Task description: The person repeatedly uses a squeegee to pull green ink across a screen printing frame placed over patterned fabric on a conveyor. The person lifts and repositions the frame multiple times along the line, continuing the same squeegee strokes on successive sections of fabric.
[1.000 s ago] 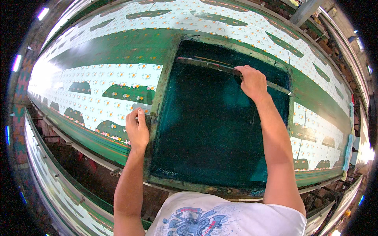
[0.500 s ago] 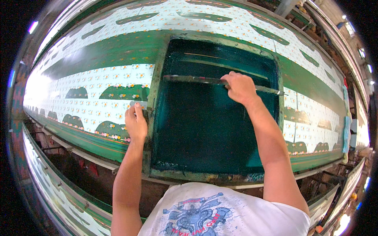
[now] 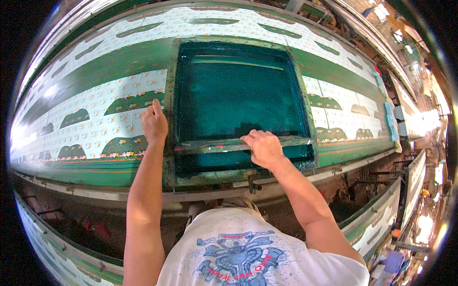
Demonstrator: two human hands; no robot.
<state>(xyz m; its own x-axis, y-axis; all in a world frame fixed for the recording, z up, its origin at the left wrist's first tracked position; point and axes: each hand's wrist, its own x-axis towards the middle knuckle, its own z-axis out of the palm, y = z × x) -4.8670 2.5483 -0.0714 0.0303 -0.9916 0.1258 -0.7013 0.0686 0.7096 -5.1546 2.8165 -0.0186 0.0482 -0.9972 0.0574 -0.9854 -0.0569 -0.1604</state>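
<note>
My right hand [image 3: 264, 148] grips a long, dark squeegee bar [image 3: 205, 144] lying crosswise near the front of a framed printing screen [image 3: 169, 117] filled with dark teal ink [image 3: 238, 97]. My left hand [image 3: 154, 123] is curled beside the screen's left side, thumb upward; what its fingers hold is hidden. Under and around the screen is a long green printing table [image 3: 86, 169] bearing bands of white floral fabric [image 3: 86, 95] with dark green scalloped shapes.
Metal rails [image 3: 102, 191] run along the table's front edge. Further printed strips [image 3: 62, 252] lie at lower left and lower right. Pale blue cloths [image 3: 392, 126] hang at the table's right. A post [image 3: 293, 7] stands beyond the far edge.
My right hand has drawn the squeegee from the far part of the screen toward me, near its front edge. My left hand stays at the screen's left side. The view has shifted.
</note>
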